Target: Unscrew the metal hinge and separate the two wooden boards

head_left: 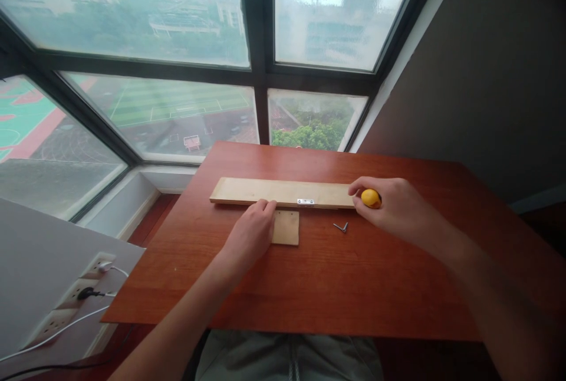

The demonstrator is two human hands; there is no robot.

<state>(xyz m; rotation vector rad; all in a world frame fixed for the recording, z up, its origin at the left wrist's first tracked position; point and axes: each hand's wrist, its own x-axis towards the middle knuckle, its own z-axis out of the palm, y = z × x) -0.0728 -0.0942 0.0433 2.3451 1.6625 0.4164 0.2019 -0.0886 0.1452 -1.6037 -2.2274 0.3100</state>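
A long pale wooden board [265, 191] lies across the far half of a red-brown table [327, 286]. A small silver hinge [305, 202] sits on its near edge. A small square wooden piece [287, 227] lies just in front of the board. My left hand [250, 233] rests on the left part of that small piece, fingers curled against the board's near edge. My right hand [393, 207] is closed round a yellow-handled tool [370, 197] at the board's right end. Two small metal screws [341, 227] lie on the table between my hands.
Large windows [177, 74] rise behind the table, a dark wall [486, 74] on the right. At the lower left a white surface carries a power strip [75, 298] with plugged cables. My lap shows below the table's near edge.
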